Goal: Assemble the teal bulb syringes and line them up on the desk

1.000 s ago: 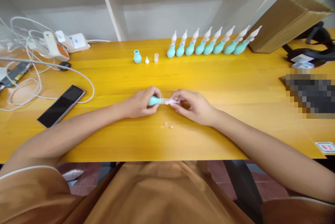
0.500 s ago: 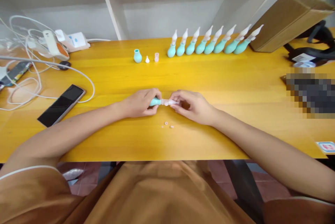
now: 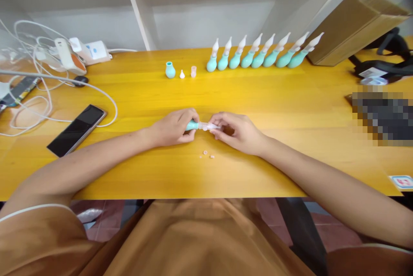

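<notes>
A nasal aspirator lies level between my hands, with its teal bulb to the left and its clear nozzle to the right. My left hand is closed around the bulb, hiding most of it. At the other end, the fingers of my right hand pinch the clear nozzle. Just below on the table are a small pink ring and a tiny pink piece. Farther back stand a loose teal bulb, a small white cone-shaped tip and a pinkish clear cup.
Several assembled aspirators stand in a row along the back of the yellow table. A phone, white cables and chargers are on the left. A cardboard box and a black strap are at right.
Both hands keep their hold on the aspirator in nearly the same place. The whole view has shifted very slightly; nothing on the table has visibly moved.
</notes>
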`<state>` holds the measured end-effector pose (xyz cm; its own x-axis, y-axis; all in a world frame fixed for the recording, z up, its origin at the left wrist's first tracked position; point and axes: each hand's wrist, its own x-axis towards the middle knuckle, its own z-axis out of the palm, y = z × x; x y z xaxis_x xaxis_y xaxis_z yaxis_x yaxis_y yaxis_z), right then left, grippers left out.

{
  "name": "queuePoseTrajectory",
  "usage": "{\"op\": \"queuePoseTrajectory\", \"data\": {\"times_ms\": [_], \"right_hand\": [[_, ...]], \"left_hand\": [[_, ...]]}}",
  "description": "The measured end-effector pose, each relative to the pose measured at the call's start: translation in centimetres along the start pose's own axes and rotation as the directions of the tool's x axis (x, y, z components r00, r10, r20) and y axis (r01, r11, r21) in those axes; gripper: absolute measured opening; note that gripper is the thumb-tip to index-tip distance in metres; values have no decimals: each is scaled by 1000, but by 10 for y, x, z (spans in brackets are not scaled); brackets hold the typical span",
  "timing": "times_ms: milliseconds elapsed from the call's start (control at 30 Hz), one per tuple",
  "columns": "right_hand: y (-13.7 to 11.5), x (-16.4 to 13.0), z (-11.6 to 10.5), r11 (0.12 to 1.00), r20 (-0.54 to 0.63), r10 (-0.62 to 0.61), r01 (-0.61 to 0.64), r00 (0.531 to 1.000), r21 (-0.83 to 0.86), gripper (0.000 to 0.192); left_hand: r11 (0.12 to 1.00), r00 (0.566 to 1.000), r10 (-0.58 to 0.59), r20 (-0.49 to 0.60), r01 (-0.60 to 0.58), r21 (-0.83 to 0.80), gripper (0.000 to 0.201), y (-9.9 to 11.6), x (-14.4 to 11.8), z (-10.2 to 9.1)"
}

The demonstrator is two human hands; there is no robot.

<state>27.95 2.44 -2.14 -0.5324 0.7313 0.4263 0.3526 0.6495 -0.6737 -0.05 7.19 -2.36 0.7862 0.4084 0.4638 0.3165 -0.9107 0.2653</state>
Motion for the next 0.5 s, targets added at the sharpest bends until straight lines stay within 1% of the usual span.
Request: {"op": "queuePoseTrajectory", "data": {"times_ms": [233, 367, 433, 500], "right_hand": [[-1, -2, 0, 1000, 2, -12, 12, 1000, 0, 16], [-2, -2, 1, 1000, -2, -27, 27, 1000, -1, 14], [-2, -1, 1, 1000, -7, -29, 29, 1000, -9, 14], [0, 0, 1, 1000, -14, -23, 23, 1000, -9, 14]], "left_hand": [[1000, 1000, 5, 22, -4, -30, 30, -1, 0, 1], [999, 1000, 23, 10, -23, -27, 29, 0, -1, 1], [999, 1000, 14, 10, -14, -34, 29, 0, 0, 1], [998, 1000, -20, 12, 21, -61, 30, 2, 0, 0]]}}
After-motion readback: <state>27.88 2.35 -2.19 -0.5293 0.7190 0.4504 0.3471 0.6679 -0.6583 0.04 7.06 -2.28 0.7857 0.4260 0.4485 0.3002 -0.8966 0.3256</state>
